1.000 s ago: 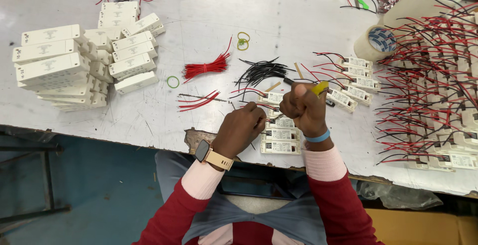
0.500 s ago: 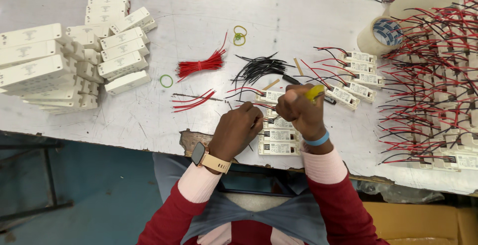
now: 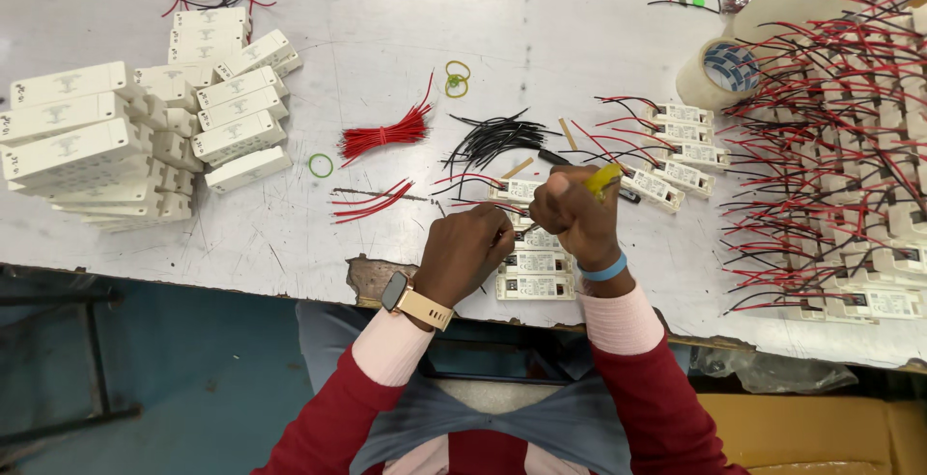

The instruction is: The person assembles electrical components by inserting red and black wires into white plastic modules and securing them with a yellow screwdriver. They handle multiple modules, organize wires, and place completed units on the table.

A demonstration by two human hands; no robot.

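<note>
Gripping a yellow-handled screwdriver (image 3: 603, 180), right hand (image 3: 576, 216) fingers clamp it over white modules (image 3: 534, 263).

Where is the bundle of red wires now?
In the head view, the red wire bundle lies on the table, left of the black wires and right of the green ring.

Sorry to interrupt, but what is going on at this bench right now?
A person is wiring small white modules lined up at the table edge. The right hand grips a yellow-handled tool over one module; the left hand steadies it. Cut red wires and black wires lie ahead, finished modules to the right.
</note>
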